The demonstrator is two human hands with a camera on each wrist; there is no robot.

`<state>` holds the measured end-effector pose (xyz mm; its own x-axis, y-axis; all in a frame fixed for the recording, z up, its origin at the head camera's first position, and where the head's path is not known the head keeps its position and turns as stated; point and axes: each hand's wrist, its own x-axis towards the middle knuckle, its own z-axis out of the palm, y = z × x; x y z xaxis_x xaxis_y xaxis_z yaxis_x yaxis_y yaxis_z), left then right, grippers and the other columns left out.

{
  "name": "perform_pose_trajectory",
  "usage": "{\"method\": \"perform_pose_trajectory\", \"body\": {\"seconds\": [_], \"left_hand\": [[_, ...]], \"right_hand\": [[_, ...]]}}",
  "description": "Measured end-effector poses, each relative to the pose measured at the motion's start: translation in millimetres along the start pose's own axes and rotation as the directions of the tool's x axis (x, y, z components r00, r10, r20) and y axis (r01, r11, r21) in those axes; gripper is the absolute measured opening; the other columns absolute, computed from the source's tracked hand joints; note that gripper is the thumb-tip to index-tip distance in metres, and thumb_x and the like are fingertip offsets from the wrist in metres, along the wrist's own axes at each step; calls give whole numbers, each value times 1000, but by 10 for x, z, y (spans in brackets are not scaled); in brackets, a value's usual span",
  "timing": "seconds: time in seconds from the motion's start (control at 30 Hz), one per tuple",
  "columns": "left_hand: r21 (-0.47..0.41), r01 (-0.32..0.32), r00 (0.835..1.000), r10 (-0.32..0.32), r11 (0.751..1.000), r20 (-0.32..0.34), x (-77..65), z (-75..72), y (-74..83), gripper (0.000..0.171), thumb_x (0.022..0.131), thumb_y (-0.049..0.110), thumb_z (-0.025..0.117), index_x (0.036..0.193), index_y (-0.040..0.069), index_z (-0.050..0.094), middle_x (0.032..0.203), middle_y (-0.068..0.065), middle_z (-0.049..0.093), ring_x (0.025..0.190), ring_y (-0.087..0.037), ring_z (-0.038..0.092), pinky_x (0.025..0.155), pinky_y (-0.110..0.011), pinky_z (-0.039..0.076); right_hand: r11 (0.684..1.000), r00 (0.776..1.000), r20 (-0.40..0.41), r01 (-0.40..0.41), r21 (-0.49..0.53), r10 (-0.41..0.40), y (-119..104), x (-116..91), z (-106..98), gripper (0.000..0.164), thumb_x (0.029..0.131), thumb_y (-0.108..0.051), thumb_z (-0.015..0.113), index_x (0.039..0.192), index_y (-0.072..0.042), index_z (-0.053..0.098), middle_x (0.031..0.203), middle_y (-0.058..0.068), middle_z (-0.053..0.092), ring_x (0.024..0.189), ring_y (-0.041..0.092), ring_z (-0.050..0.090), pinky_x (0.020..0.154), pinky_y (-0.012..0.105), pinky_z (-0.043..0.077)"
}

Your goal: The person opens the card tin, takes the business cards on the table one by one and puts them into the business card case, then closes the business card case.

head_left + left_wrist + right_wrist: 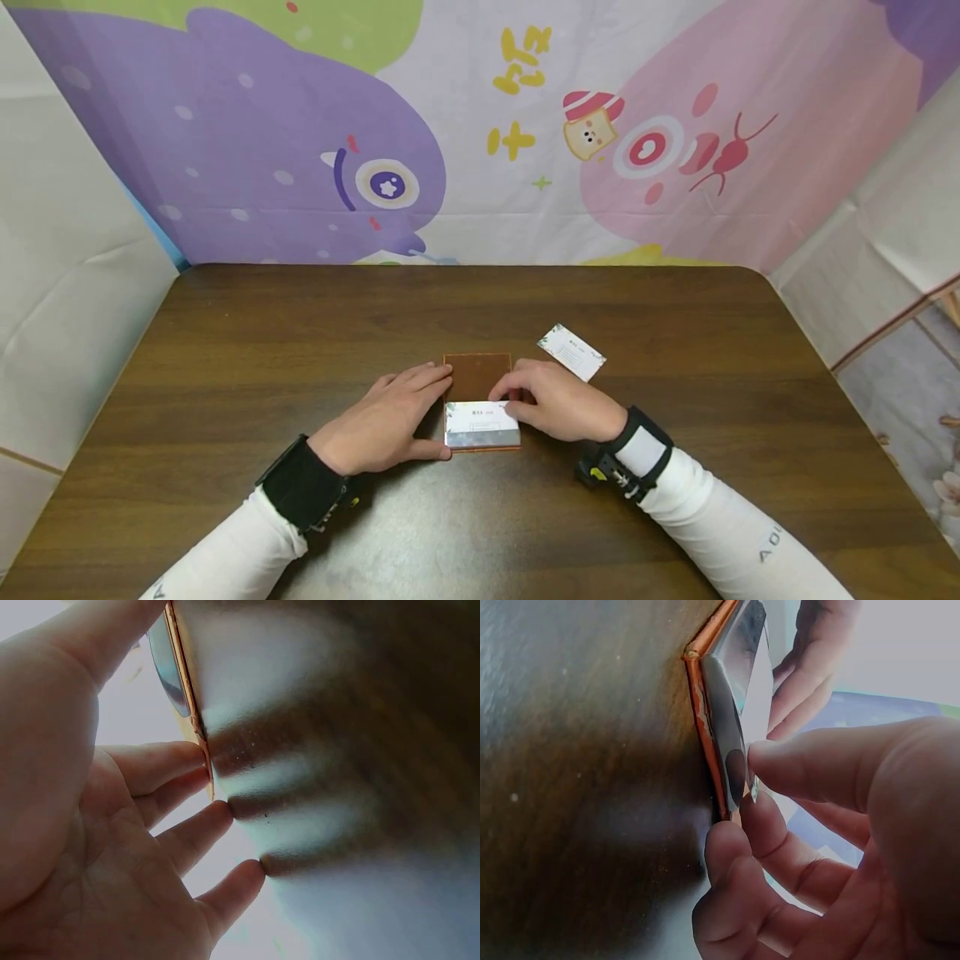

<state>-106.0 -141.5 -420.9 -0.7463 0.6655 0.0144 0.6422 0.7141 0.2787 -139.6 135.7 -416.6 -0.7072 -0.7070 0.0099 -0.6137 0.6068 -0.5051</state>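
Observation:
A brown card holder lies open on the table, its lid at the far side and its silvery metal pocket nearer. A white business card with leaf print sits partly behind the metal pocket, its upper part showing. My right hand pinches the card's right edge between thumb and finger; other fingertips lie beside the holder's edge. My left hand rests along the left side, fingers extended at the lid and thumb at the near corner. In the left wrist view, fingertips touch the orange edge.
A second white business card lies on the brown wooden table, just beyond my right hand. A cartoon-print cloth hangs behind the far table edge, with pale cloth at both sides.

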Motion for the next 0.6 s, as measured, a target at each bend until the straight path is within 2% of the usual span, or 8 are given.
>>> {"method": "perform_pose_trajectory", "body": {"seconds": [0.6], "left_hand": [[4,-2,1000,2,1000,-4,0,10,-5,92,84,59,70,151,1,43,157,-12,35,145,-31,29,106,-54,33]], "right_hand": [[1000,1000,11,-24,-10,24,-3,-10,-11,18,95,-21,67,111,-27,73,94,-15,56,76,6,54,67,23,47]]}}
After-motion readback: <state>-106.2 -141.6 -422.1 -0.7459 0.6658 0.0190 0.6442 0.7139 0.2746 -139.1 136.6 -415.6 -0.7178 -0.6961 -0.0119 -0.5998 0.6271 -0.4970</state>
